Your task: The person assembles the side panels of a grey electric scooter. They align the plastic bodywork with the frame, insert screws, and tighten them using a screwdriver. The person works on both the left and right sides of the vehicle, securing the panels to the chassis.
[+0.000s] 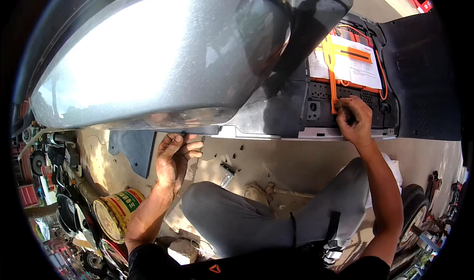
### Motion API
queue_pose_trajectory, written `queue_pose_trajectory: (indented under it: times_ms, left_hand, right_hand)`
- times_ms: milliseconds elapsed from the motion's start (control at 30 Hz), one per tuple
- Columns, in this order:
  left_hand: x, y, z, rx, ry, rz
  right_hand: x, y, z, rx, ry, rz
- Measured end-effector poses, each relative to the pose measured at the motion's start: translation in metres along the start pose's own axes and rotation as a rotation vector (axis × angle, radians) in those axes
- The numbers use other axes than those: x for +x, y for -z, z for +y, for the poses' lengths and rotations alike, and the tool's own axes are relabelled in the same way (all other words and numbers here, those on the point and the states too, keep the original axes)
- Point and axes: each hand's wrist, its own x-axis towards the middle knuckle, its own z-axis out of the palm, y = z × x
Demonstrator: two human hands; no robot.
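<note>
My right hand [354, 118] is closed, its fingertips at the lower end of an orange T-shaped hold-down bracket [332, 70]. The bracket lies over a white printed sheet [363, 71] and an orange-edged unit in the vehicle's open floor compartment. My left hand [174, 159] is raised to the lower edge of the shiny grey body panel [197, 95]. Its thumb and forefinger pinch together at that edge; a small dark bit shows there, too small to name. The other fingers are loosely bent.
Small dark fasteners and a folding tool [227, 174] lie on the ground before my knees. A dark ribbed mat [134, 149] is under the panel at left. Left of me stand a yellow bucket [109, 218] and clutter; a wheel [414, 213] is at right.
</note>
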Motion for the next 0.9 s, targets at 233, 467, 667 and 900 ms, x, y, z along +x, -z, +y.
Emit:
queue_pose_trajectory:
  times_ms: [233, 467, 667, 900]
  left_hand:
    - [-0.008, -0.014, 0.024, 0.267, 0.163, -0.041]
    - [0.005, -0.002, 0.029, 0.286, 0.236, 0.114]
    - [0.017, 0.003, 0.023, 0.345, 0.227, 0.188]
    - [0.024, 0.008, 0.026, 0.571, 0.137, 0.102]
  right_hand:
    - [-0.005, 0.007, -0.013, 0.076, -0.261, 0.006]
    - [-0.012, 0.002, -0.02, 0.142, -0.519, 0.03]
    - [-0.032, -0.017, -0.034, -0.154, -0.38, 0.119]
    - [-0.074, -0.052, -0.06, -0.391, -0.367, 0.275]
